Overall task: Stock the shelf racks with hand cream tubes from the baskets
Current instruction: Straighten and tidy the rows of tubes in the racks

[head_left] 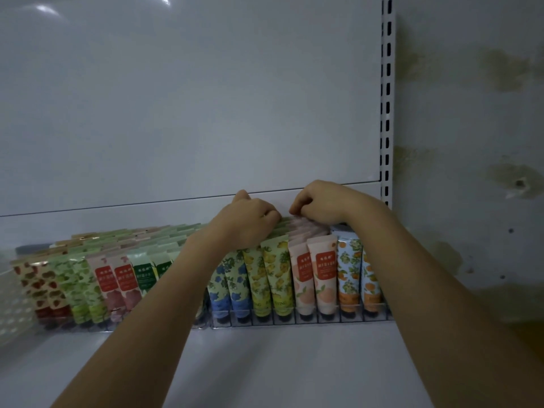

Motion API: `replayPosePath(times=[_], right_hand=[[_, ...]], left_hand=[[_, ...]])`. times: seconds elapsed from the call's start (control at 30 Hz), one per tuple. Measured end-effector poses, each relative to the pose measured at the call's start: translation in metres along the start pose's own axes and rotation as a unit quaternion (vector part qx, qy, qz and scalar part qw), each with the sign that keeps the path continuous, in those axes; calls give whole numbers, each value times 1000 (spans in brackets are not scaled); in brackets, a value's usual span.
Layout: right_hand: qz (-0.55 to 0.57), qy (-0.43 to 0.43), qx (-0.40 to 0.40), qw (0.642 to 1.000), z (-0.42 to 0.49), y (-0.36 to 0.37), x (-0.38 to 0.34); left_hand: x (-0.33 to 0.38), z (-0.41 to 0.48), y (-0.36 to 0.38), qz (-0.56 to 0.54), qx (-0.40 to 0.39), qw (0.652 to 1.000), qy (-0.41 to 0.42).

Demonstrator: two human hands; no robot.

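I note glossy printed plastic hand cream tubes [323,275]; clear smooth plastic rack [294,318]; above it, smooth white metal back panel [191,98], faintly reflective.

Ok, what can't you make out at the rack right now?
Head view only:
- Fingertips of left hand and right hand: curled behind the back tubes, grip unclear.
- Tubes behind the left forearm: covered.
- Left end of the rack: blurred.
- Baskets: out of frame.
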State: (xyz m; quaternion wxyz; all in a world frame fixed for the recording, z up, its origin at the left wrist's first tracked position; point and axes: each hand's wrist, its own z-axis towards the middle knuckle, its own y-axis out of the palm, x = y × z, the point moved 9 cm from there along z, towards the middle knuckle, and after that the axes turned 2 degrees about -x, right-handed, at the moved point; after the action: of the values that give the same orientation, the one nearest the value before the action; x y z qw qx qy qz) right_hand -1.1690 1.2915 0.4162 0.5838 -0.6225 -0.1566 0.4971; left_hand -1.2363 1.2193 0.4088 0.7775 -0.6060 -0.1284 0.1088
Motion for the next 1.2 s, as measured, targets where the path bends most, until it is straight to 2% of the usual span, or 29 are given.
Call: replayPosePath(times=[0.4,0.87,1.07,1.2], right_hand=[[-3,7,-23,1000,-1,5,0],[4,-6,-26,1000,-6,0,-4],[-8,21,19,1000,-10,-23,11],[-22,42,-9,999,-15,-21,16]], left_hand=[[-8,6,1,-21,21,999,-12],[-4,5,4,-17,-4,1000,1],[3,1,-2,-37,12,999,18],[9,0,0,-47,-1,998,39]])
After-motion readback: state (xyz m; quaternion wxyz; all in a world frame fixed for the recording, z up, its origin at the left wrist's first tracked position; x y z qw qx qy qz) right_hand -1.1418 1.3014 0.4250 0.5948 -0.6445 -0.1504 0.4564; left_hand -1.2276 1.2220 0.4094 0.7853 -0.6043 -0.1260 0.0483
